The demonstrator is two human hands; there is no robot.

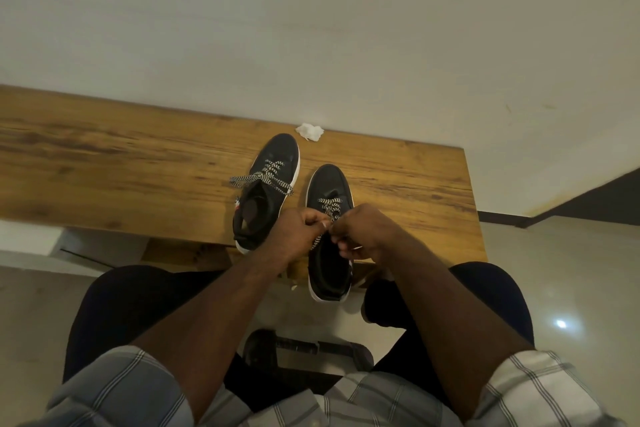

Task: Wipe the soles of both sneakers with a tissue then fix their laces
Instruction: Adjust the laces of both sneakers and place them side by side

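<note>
Centrally, the left hand (300, 232) and right hand (360, 236) are each pinching the checkered lace (330, 210) of the right sneaker (329, 191), fingers curled tight, at the near edge of the wooden table (104, 163). Just to its left, the left sneaker (273, 163) is lying with loose laces. A crumpled tissue (309, 131) is sitting at the table's far edge.

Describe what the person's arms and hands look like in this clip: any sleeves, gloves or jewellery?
Both forearms are bare. The left hand and right hand show no gloves, and no rings or watch can be seen. Short sleeves in a pale grey-and-white check with thin dark lines end near the elbows.
</note>
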